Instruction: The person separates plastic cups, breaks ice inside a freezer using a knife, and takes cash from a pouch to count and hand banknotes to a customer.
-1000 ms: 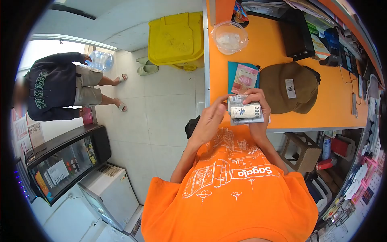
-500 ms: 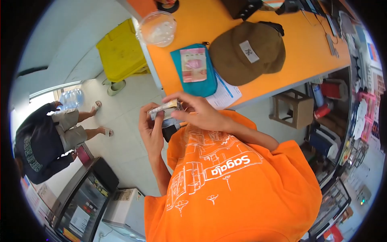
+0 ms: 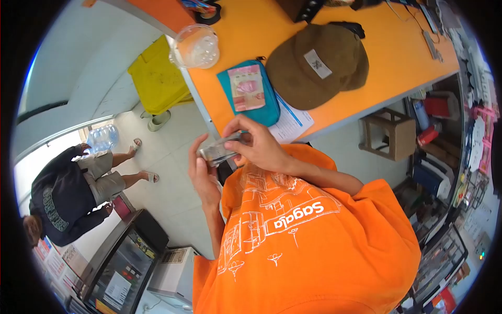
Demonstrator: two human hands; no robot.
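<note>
A small stack of greyish banknotes (image 3: 217,152) is held up between my two hands, in front of the orange shirt. My left hand (image 3: 205,175) grips its left end, thumb and fingers on either side. From the right, my right hand (image 3: 259,144) pinches the stack's other end. Just beyond the hands, a pink banknote (image 3: 247,88) lies on a teal zip pouch (image 3: 264,112) on the orange table (image 3: 230,52). A printed sheet of paper (image 3: 290,123) sticks out from under the pouch, and a brown cap (image 3: 314,68) sits beside it.
A clear plastic cup (image 3: 196,47) stands at the table's left corner. A yellow bin (image 3: 157,78) is left of the table. Further left, a person in a dark sweatshirt (image 3: 63,193) bends by a large water bottle (image 3: 103,137). A brown stool (image 3: 389,135) stands under the table's right side.
The banknotes have tilted, so more of their flat face shows. My fingers have shifted on them. The view has turned slightly, and the person at left appears further right.
</note>
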